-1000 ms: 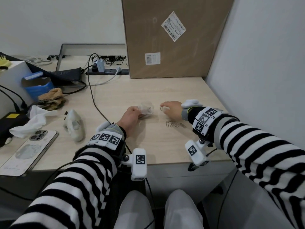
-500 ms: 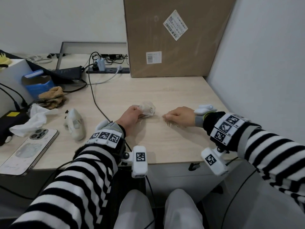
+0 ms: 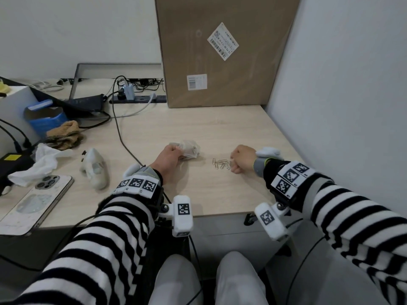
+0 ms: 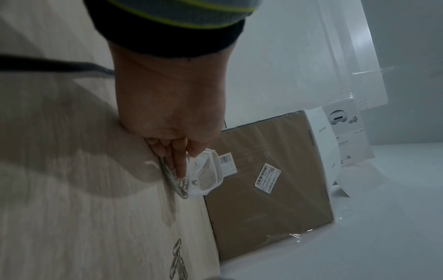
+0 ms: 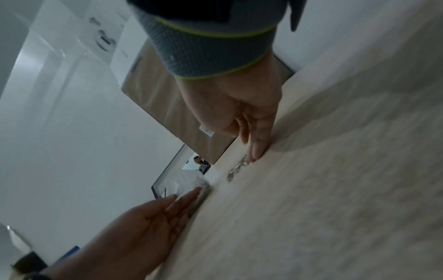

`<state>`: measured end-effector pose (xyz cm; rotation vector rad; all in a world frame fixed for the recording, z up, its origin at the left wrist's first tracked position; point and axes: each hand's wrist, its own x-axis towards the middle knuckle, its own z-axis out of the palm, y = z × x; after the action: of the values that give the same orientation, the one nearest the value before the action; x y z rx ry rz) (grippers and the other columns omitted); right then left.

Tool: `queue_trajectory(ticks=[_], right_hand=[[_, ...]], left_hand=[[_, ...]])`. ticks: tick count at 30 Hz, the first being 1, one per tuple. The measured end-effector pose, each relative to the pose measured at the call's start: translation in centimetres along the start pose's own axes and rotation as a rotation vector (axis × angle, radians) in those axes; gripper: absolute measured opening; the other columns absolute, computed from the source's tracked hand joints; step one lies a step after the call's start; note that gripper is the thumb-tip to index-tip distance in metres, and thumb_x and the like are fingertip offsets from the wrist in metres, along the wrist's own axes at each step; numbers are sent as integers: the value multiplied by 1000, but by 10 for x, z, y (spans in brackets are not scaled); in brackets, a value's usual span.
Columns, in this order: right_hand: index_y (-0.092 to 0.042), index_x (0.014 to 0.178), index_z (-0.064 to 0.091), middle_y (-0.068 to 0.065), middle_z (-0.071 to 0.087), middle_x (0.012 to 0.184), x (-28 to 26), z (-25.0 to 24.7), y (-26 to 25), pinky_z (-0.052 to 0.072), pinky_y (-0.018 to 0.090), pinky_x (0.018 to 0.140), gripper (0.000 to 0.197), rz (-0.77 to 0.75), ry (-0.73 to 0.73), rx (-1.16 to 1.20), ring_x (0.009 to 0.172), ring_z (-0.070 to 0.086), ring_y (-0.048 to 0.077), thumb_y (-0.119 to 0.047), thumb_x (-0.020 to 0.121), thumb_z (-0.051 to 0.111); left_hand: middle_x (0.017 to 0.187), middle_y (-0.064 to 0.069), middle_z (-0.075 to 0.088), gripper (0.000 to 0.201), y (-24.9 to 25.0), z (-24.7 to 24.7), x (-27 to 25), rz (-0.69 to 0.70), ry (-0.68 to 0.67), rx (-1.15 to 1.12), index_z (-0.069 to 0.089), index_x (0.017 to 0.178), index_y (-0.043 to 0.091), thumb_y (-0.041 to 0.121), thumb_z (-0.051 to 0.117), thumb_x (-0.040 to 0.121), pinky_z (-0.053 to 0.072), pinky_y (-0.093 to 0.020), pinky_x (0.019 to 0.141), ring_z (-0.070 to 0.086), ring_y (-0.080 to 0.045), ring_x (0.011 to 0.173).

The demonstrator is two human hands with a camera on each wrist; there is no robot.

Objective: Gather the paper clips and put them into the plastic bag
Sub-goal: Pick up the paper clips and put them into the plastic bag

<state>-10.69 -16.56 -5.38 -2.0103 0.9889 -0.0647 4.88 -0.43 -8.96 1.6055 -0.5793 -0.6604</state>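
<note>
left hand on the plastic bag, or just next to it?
Touching. In the left wrist view the left hand pinches the plastic bag between thumb and fingers; the head view shows the bag's edge in that hand.

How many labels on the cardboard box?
2: a tilted label high on the cardboard box front, and a straight label lower left. Other faces are hidden.
</note>
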Motion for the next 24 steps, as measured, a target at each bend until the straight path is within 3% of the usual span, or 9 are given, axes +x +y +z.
queue_trajectory(ticks=[2,5,8,10,13,17,21,24], right_hand=[[-7,75,49,12,58,73,-3,8,-9,52,19,48,29,-23,-42,137,53,60,15,-6,99,33],[-16,79,51,9,63,85,1,10,-6,51,25,58,25,-184,-8,122,66,63,16,-8,96,35],[-18,100,58,4,61,105,6,-5,4,47,28,74,17,-363,63,-315,88,61,22,-7,89,51],[-21,127,51,6,50,126,10,-12,7,45,33,88,44,-425,1,-696,108,53,26,-10,85,60],[-24,140,39,4,39,138,13,-8,1,42,36,98,63,-442,-71,-841,123,45,26,-15,83,63],[-21,136,45,6,43,136,19,7,-17,39,31,95,52,-488,-128,-873,120,48,26,-16,87,63],[-17,119,54,7,52,124,25,18,-33,34,27,76,31,-531,-170,-930,99,53,24,-13,89,59],[-12,109,58,6,56,117,27,17,-32,33,27,74,20,-538,-180,-903,89,46,18,-10,88,58]], left_hand=[[61,-4,54,37,2,2,-2,-6,15,4,54,62,14,2,40,94,38,-26,55,51,-11,51],[44,7,51,38,4,4,-7,-4,18,-11,46,59,13,-1,38,94,36,-19,45,46,-3,38],[48,4,49,37,3,4,-6,-7,53,-37,42,59,15,-1,40,93,36,-21,48,45,-2,38],[49,3,45,37,3,5,-5,-12,70,-36,39,60,16,-1,40,93,33,-25,51,43,-3,38],[47,4,49,37,6,5,-9,-13,47,-32,40,59,14,-1,39,93,36,-26,51,46,-5,40],[67,-4,47,28,6,5,-9,-25,58,-15,43,68,15,5,42,94,37,-26,56,45,-16,60],[73,-2,48,22,6,5,-10,-51,99,-19,43,74,17,6,45,93,39,-23,59,45,-13,64],[74,-2,47,23,6,6,-10,-42,96,-18,42,74,18,6,45,93,39,-23,60,45,-13,64]])
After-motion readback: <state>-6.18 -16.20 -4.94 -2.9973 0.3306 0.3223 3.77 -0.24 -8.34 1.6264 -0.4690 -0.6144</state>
